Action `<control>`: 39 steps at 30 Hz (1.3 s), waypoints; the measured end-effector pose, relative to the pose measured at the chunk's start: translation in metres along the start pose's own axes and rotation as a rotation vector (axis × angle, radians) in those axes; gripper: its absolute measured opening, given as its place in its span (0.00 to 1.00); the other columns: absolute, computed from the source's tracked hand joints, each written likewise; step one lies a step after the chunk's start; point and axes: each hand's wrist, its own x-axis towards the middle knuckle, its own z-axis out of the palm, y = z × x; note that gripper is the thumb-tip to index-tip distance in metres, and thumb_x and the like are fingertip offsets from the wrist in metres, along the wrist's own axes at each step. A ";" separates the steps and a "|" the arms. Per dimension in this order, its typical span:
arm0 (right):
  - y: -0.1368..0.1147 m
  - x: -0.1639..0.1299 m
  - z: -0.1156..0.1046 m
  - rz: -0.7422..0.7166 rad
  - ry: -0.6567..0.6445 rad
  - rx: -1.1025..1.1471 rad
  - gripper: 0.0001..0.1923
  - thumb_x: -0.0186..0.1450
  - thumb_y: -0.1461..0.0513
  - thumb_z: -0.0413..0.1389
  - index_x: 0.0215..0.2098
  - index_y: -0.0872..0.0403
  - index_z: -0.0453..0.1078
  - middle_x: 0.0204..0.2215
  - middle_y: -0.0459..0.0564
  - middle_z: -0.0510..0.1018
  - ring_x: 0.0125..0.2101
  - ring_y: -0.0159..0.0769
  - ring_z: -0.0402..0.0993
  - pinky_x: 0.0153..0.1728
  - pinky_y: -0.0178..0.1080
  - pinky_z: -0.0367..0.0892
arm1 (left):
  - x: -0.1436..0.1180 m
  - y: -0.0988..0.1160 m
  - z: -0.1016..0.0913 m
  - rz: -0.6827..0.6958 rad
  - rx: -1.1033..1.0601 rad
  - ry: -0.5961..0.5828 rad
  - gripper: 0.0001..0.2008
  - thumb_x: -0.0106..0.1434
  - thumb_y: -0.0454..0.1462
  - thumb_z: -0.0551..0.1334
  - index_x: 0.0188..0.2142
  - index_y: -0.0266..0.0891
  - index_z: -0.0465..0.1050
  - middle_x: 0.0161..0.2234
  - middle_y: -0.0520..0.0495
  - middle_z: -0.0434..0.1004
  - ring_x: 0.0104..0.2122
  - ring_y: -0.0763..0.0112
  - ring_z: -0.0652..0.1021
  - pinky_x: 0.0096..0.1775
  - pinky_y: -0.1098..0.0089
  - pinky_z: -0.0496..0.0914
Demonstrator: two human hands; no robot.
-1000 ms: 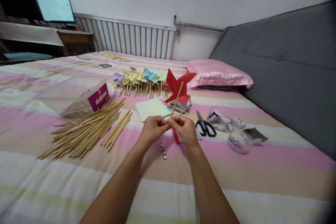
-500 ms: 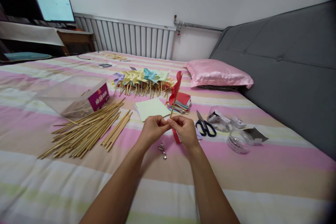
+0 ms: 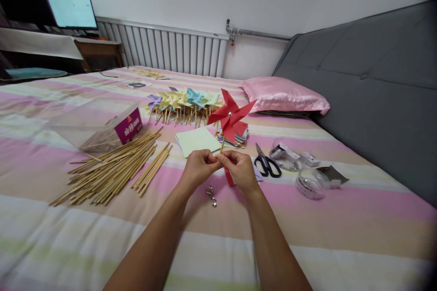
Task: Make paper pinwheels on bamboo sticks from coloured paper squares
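I have both hands raised together over the striped bed [image 3: 307,218], and between them stands a red pinwheel [image 3: 230,116] on its thin wooden stick, tilted slightly to the right. My left hand [image 3: 199,167] has its grip closed, fingertips pinched on the lower end of the stick, and my right hand [image 3: 241,169] is closed on the same stick right beside it, the two hands touching at the fingertips. The pinwheel's face is turned toward me, with a small silver pin at its centre. A red strip shows just under my right hand; I cannot tell what it is. On the bed below my hands lies a little cluster of silver pins [image 3: 211,194]. To my left a spread of loose wooden sticks [image 3: 112,168] lies beside a clear plastic box [image 3: 99,125] with a purple label. Beyond my hands are a pale green paper sheet [image 3: 198,141], a stack of coloured paper squares [image 3: 237,135] and a row of finished pinwheels [image 3: 184,102]. To my right, black-handled scissors [image 3: 266,163] lie near rolls of clear tape [image 3: 309,183], and a pink pillow [image 3: 285,95] rests against the grey headboard [image 3: 375,82].
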 end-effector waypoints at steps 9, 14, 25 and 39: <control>0.000 0.000 0.000 -0.019 -0.031 -0.016 0.09 0.57 0.57 0.58 0.29 0.55 0.77 0.25 0.47 0.78 0.27 0.33 0.72 0.31 0.35 0.65 | 0.001 -0.002 0.000 0.026 0.020 0.008 0.18 0.43 0.44 0.69 0.17 0.37 0.62 0.16 0.56 0.64 0.18 0.79 0.63 0.22 0.75 0.56; -0.001 0.000 -0.001 -0.029 0.002 -0.045 0.10 0.58 0.57 0.57 0.30 0.55 0.77 0.26 0.48 0.78 0.28 0.34 0.72 0.32 0.36 0.66 | 0.000 0.002 0.000 0.013 -0.008 -0.007 0.14 0.44 0.42 0.69 0.20 0.35 0.68 0.20 0.50 0.72 0.21 0.75 0.69 0.25 0.73 0.61; 0.001 0.001 0.003 -0.011 0.116 -0.066 0.17 0.56 0.55 0.59 0.39 0.58 0.74 0.31 0.50 0.78 0.25 0.31 0.70 0.29 0.35 0.67 | 0.000 0.011 -0.003 -0.012 -0.079 0.070 0.11 0.48 0.42 0.66 0.25 0.34 0.75 0.21 0.49 0.74 0.20 0.76 0.69 0.24 0.74 0.63; 0.003 -0.002 0.003 -0.018 0.176 -0.095 0.17 0.56 0.56 0.59 0.40 0.58 0.73 0.30 0.52 0.78 0.28 0.34 0.73 0.31 0.36 0.69 | 0.065 -0.011 -0.071 0.002 0.249 0.532 0.09 0.48 0.38 0.63 0.27 0.34 0.76 0.22 0.48 0.77 0.21 0.72 0.75 0.25 0.74 0.67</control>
